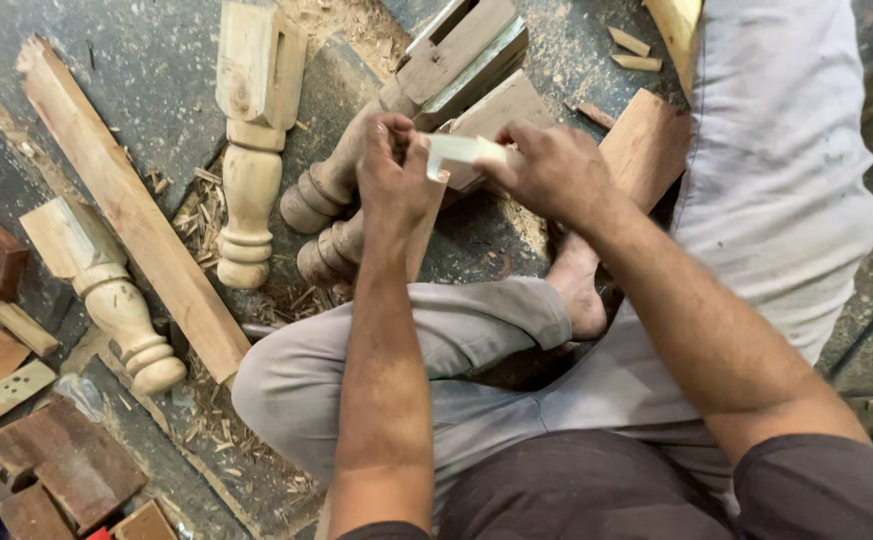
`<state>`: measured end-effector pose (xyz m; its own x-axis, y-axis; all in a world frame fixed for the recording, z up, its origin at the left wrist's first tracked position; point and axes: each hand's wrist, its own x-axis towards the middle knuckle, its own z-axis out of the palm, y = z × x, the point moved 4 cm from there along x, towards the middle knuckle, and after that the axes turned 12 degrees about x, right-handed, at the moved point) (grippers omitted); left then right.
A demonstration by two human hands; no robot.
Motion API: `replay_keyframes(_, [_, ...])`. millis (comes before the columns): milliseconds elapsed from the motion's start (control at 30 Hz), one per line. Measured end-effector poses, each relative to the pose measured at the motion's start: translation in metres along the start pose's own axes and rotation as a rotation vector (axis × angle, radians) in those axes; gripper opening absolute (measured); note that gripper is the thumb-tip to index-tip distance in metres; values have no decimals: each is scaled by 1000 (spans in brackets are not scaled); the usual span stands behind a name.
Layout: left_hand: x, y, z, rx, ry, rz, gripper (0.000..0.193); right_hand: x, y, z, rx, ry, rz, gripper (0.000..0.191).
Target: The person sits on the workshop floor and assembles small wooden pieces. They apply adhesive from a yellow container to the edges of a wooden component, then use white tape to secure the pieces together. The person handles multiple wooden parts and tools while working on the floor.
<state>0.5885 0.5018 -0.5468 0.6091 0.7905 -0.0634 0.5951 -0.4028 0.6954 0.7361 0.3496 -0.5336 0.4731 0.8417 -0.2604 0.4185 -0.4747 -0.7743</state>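
Note:
I sit on the floor with my legs folded. My left hand (392,180) and my right hand (548,172) meet over a small pale strip (462,149), like folded sandpaper or a thin slip of wood; both pinch it, one at each end. Just beyond my hands lie two turned wooden legs (328,190) with square mortised tops (461,55). A flat wooden piece (423,240) stands under my left hand.
A turned leg (252,140) lies at top centre and another (106,290) at left. A long plank (126,205) runs diagonally between them. Wood offcuts (51,465) pile at lower left. Shavings and sawdust (216,400) cover the dark floor. A board (646,140) lies by my foot (576,285).

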Motion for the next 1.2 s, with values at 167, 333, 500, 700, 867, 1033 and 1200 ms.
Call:
replay_keyframes(167, [17,-27,6,-176,96,5,19,18,-14,6,-96,-122,115,45])
replay_keyframes(333, [20,-43,13,-170,90,-18,18,25,-18,12,-173,-56,130,51])
replay_keyframes(500, [19,-44,15,-201,56,-48,19,22,-6,18,-171,-21,142,49])
replay_keyframes(700, [29,-45,24,5,60,-29,17,24,8,30,-137,69,88,44])
replay_keyframes(867, [45,-56,42,-20,-162,-161,19,40,15,39,-94,64,118,43])
replay_keyframes(1033, [57,-58,51,-221,-313,-284,24,61,13,41,-131,-115,255,45])
replay_keyframes(1200, [62,-55,57,-4,-374,-408,30,73,9,43,-143,-219,349,38])
